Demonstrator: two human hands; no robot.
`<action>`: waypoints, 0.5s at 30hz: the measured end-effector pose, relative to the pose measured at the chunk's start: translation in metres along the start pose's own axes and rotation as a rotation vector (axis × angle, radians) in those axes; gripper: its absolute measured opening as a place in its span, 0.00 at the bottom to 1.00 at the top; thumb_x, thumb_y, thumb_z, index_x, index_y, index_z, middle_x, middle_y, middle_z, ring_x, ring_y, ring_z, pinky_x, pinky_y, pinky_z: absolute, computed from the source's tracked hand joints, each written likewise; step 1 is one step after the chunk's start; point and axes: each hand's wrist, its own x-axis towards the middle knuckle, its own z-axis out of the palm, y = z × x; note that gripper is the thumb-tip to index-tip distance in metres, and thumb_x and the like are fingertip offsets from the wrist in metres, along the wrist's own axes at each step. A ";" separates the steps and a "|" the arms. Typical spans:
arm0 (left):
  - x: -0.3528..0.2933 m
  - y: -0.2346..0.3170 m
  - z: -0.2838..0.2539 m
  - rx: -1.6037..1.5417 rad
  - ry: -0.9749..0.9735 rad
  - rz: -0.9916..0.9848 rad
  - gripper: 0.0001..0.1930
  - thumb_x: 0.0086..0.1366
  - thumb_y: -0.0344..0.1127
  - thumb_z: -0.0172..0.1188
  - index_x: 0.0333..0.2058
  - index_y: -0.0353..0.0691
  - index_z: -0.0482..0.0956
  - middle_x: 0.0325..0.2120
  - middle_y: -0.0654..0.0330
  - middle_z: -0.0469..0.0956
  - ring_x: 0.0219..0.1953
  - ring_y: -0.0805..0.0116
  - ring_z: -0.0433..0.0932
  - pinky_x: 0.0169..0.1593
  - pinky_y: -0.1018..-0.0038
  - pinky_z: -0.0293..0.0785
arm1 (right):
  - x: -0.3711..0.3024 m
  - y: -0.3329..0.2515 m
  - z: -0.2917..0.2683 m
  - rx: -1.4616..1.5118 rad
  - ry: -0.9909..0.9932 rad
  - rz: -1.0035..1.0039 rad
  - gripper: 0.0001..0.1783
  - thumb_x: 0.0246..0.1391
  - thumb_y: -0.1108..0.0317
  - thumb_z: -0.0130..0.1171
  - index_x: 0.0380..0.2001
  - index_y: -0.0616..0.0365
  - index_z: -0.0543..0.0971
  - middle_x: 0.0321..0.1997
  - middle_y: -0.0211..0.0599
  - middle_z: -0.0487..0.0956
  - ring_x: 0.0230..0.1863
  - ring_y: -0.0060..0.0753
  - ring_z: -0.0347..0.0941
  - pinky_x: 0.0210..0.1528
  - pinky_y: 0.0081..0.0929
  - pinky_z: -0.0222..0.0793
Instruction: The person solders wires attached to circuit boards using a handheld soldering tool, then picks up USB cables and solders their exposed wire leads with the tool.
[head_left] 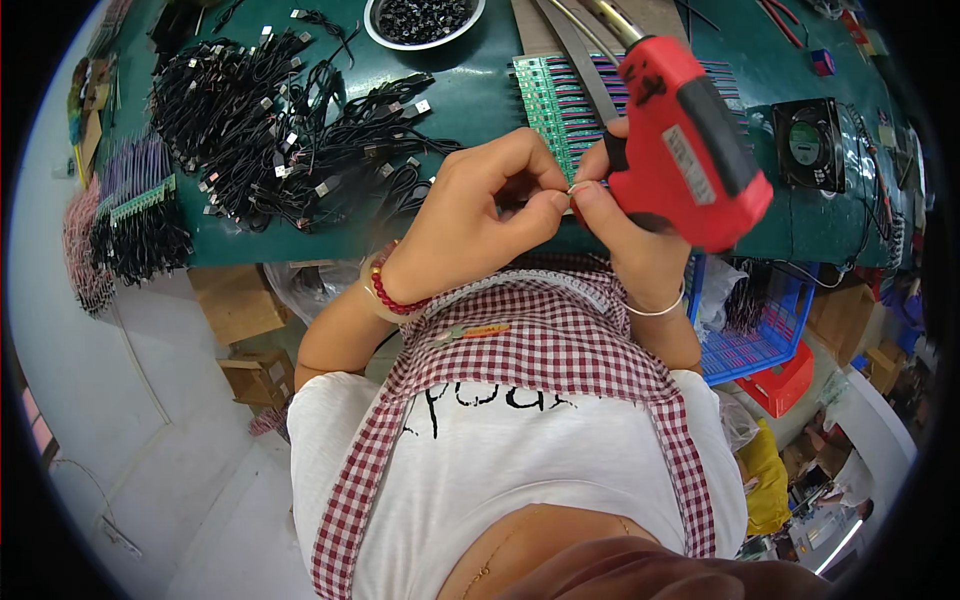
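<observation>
Over the table's near edge, the fingers of my left hand [495, 200] are pinched together at a small thin piece, too small to make out. My right hand [628, 225] meets it there, thumb and fingertip almost touching the left fingertips. This same right hand holds a red and black soldering gun [690, 145], its metal barrel pointing away toward the far edge. Just beyond my fingers lies a row of joined green circuit boards [545, 100] with dark and coloured wires running to the right, partly hidden by the gun and my right hand.
Left on the green table [480, 95] is a heap of black USB cables [250, 120]. A metal bowl [425, 42] of small dark parts stands behind. Wired boards [140, 200] hang at the far left edge. To the right are a black fan [808, 145] and, below, a blue crate [745, 355].
</observation>
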 end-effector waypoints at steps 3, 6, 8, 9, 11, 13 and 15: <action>0.000 0.006 0.002 0.289 0.066 0.104 0.06 0.50 0.20 0.57 0.25 0.34 0.69 0.20 0.64 0.69 0.18 0.82 0.65 0.20 0.85 0.60 | 0.006 0.004 0.002 0.233 0.181 0.195 0.25 0.43 0.82 0.57 0.47 0.64 0.65 0.30 0.36 0.72 0.31 0.24 0.69 0.33 0.21 0.66; 0.001 0.005 0.003 0.455 0.159 0.173 0.07 0.47 0.18 0.58 0.24 0.34 0.70 0.20 0.62 0.68 0.18 0.79 0.67 0.19 0.83 0.62 | 0.007 0.010 -0.001 0.387 0.300 0.217 0.23 0.45 0.78 0.59 0.47 0.66 0.66 0.30 0.31 0.74 0.30 0.19 0.69 0.32 0.18 0.66; 0.003 0.000 0.001 0.514 0.162 0.213 0.07 0.48 0.18 0.58 0.25 0.33 0.70 0.20 0.61 0.69 0.18 0.77 0.68 0.19 0.82 0.63 | 0.002 0.007 0.001 0.329 0.293 0.234 0.23 0.46 0.78 0.59 0.46 0.66 0.66 0.30 0.31 0.75 0.30 0.19 0.69 0.33 0.19 0.66; 0.004 -0.002 0.001 0.571 0.163 0.255 0.07 0.48 0.18 0.58 0.25 0.33 0.70 0.20 0.61 0.69 0.18 0.76 0.68 0.19 0.82 0.64 | -0.001 0.006 0.002 0.271 0.288 0.249 0.23 0.46 0.78 0.59 0.46 0.66 0.66 0.30 0.31 0.75 0.30 0.19 0.70 0.33 0.19 0.67; 0.005 -0.002 0.001 0.600 0.157 0.268 0.07 0.48 0.18 0.59 0.25 0.33 0.70 0.21 0.61 0.69 0.18 0.75 0.69 0.19 0.81 0.64 | -0.001 0.005 0.005 0.220 0.244 0.251 0.23 0.46 0.77 0.59 0.47 0.66 0.66 0.30 0.32 0.75 0.31 0.20 0.71 0.34 0.19 0.67; 0.006 -0.001 0.001 0.630 0.152 0.281 0.07 0.48 0.19 0.59 0.26 0.33 0.71 0.21 0.60 0.69 0.18 0.74 0.70 0.20 0.80 0.65 | 0.001 0.004 0.007 0.240 0.233 0.277 0.25 0.42 0.81 0.59 0.47 0.65 0.66 0.31 0.36 0.73 0.30 0.24 0.70 0.35 0.22 0.68; 0.007 0.003 -0.002 0.533 0.095 0.184 0.05 0.51 0.21 0.59 0.27 0.33 0.72 0.21 0.61 0.69 0.20 0.75 0.69 0.22 0.81 0.65 | 0.002 0.004 0.003 0.233 0.214 0.290 0.24 0.44 0.80 0.59 0.47 0.65 0.66 0.30 0.33 0.74 0.30 0.22 0.70 0.34 0.21 0.68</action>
